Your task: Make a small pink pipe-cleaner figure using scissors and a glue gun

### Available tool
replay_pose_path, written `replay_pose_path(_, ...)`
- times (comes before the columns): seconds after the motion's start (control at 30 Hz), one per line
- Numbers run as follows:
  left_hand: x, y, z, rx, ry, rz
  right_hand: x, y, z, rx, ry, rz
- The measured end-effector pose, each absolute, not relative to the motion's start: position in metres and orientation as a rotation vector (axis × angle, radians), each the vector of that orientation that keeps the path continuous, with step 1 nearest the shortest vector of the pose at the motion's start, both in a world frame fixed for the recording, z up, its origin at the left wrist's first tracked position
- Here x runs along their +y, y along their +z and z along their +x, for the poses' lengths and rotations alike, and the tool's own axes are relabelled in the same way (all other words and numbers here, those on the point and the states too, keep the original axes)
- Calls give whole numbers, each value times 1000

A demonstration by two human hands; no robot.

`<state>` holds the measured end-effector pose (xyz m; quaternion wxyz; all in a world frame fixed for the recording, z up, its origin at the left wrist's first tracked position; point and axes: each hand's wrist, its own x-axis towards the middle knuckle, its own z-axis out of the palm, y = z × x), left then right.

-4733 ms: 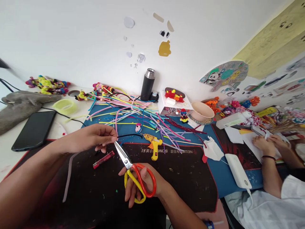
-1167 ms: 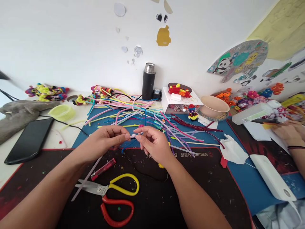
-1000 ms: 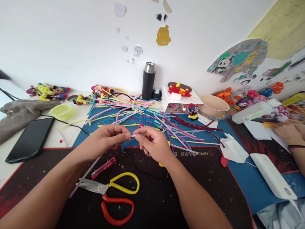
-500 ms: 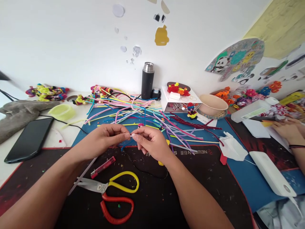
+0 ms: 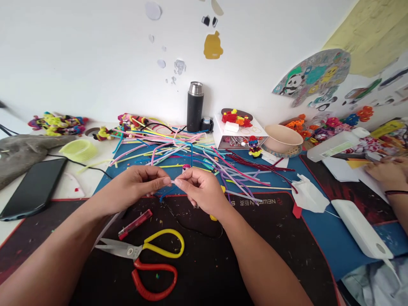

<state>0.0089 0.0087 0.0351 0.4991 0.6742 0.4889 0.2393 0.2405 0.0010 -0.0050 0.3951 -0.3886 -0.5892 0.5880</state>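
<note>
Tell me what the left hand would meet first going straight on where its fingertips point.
Probably the right hand: it faces the left hand across the small pale piece held between them, though depth in this single view is uncertain.

Scissors (image 5: 135, 252) on the mat (image 5: 261, 246), lighter (image 5: 135, 224) behind them, pipe cleaners (image 5: 174, 138) (heaped) beyond, flask (image 5: 195, 108) farther back, phone (image 5: 33, 187) left.

The left hand (image 5: 140, 182) and right hand (image 5: 204, 189) are bare, with slim, tapering fingers (image 5: 186, 187). Behind the fingers come narrow, uncovered wrists (image 5: 110, 197); farther back from the fingertips (image 5: 167, 181), the left forearm (image 5: 70, 233) and right forearm (image 5: 251, 242), also bare, broaden smoothly.
</note>
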Motion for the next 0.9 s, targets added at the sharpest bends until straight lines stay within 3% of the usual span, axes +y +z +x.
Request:
replay_pose_path(0.53,5,27,12,1387,636,1792,-1,-16,238,-1863,930,-1105)
replay_pose_path(0.9,5,31,12,1313,764,1791,4,-6,241,-1484,1439,-1010)
